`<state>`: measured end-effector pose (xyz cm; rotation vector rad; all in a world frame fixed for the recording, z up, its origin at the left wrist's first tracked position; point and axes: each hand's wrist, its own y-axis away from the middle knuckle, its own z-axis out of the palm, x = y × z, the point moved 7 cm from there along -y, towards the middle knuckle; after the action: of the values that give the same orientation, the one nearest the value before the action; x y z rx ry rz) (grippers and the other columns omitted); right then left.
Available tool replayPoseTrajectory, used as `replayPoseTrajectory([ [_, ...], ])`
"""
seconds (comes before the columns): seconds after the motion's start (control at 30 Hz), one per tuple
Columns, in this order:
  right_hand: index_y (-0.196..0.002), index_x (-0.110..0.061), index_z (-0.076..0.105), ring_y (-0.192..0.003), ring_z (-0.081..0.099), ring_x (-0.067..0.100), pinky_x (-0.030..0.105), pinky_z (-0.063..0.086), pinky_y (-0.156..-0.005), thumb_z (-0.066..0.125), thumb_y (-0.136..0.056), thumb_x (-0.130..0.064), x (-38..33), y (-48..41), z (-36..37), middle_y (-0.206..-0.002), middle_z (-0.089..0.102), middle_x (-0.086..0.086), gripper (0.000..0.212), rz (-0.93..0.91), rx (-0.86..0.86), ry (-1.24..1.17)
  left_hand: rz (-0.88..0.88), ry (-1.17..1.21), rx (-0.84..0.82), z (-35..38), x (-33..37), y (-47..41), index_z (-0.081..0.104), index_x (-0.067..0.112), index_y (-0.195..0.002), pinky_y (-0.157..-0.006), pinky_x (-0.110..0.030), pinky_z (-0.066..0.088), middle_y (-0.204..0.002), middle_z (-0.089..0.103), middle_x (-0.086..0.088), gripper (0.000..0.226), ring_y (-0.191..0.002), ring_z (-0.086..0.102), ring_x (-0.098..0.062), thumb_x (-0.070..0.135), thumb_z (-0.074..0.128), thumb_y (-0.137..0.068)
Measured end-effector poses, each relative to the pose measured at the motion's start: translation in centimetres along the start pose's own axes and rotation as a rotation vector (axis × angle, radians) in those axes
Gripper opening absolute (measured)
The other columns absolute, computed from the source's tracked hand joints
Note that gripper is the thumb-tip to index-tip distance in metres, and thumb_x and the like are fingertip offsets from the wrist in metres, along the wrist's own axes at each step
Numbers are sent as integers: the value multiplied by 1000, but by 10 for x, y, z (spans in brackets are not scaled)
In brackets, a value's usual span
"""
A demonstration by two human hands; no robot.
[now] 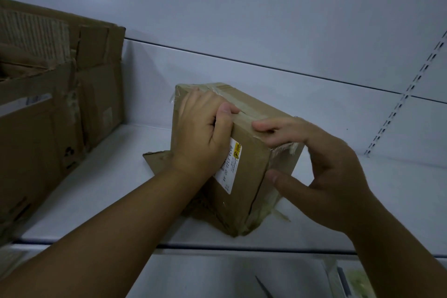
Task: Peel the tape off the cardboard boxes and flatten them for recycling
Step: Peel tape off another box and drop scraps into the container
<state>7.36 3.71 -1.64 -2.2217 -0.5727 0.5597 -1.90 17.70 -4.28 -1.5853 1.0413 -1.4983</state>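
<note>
Our left hand (pixel 200 133) pinches the tape (pixel 249 112) on the top ridge of the small box (pixel 244 176), thumb (pixel 227 111) pressed down on the strip and the other fingers curled tight beneath it against the labelled face; our right hand (pixel 324 167) spans the near end of the same box in a wide hold, forefinger (pixel 266 126) laid along the ridge and its thumb (pixel 285 180) set against the taped end face; the box stands tilted on one edge on the white shelf (pixel 121 189), near the middle of its front edge, with a white label (pixel 228 169) bearing a yellow patch on the side towards us; wrinkled clear tape also wraps the box's far and near ends; a flat scrap of cardboard (pixel 157 159) lies under the box on its left side; a large open carton (pixel 36 140) holding flattened cardboard sheets fills the left end of the shelf, well apart from the small box; a slotted metal upright (pixel 406 94) runs up the back wall at the right
</note>
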Motion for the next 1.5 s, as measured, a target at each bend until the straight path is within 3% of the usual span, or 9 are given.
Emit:
replayPoseTrajectory([
  [0.13,-93,-18,60,-107,58,13,25,47,-89,64,-77,-18,-10,-9,-6,-112,63,2,16,-72,-62,168,1,15,-9,1,2,-2,67,7,-77,-85,-31,35,-75,56,3,45,-79,44,-9,23,28,-92],
  [0.27,-93,-14,70,-104,56,22,31,45,-86,62,-83,-21,-20,-13,-6,-113,63,8,15,-206,-170,448,-9,15,-22,1,3,-2,67,7,-76,-82,-33,37,-75,60,-1,45,-79,47,-12,24,28,-92],
  [0.43,-88,-14,74,-102,56,28,39,46,-81,57,-91,-26,-29,-21,-3,-114,64,9,21,-339,-303,602,-14,-3,-25,2,1,-2,66,8,-76,-79,-33,37,-75,61,-3,46,-79,50,-20,25,27,-92],
  [0.67,-80,-11,67,-96,55,21,31,44,-82,57,-88,-18,-28,-20,4,-106,65,5,15,-274,-239,495,1,28,-13,2,2,-1,66,6,-75,-85,-32,35,-72,59,-1,44,-77,47,-11,23,29,-92],
  [0.87,-78,-14,65,-103,52,3,26,41,-89,58,-85,-18,-15,-4,3,-106,61,-6,10,-44,-3,274,-20,38,-7,1,2,-1,66,5,-75,-85,-31,35,-73,60,-5,45,-78,51,-23,23,28,-92],
  [1.03,-84,-28,55,-102,54,0,13,40,-88,52,-86,-23,-22,7,4,-101,59,-12,6,100,171,116,-12,34,-5,2,3,-1,67,5,-76,-82,-33,35,-74,59,-4,46,-78,50,-21,23,28,-92],
  [1.23,-87,-16,67,-103,56,14,33,47,-85,62,-81,-27,-23,1,3,-108,61,2,14,-24,1,308,-24,41,0,1,1,-1,67,5,-77,-82,-37,38,-76,62,-6,46,-79,50,-21,23,27,-92],
  [1.4,-89,-17,71,-95,58,20,31,50,-75,62,-80,-29,-22,-8,-2,-111,63,3,17,-86,-136,456,-31,43,-8,3,0,-1,67,5,-77,-86,-37,38,-77,62,-7,46,-80,49,-18,22,27,-92],
  [1.5,-83,-17,71,-94,57,20,27,44,-76,58,-85,-25,-25,-10,0,-111,64,5,15,-124,-135,492,-23,33,-9,3,1,-1,67,5,-77,-85,-36,38,-76,62,-6,46,-79,51,-21,22,27,-92],
])
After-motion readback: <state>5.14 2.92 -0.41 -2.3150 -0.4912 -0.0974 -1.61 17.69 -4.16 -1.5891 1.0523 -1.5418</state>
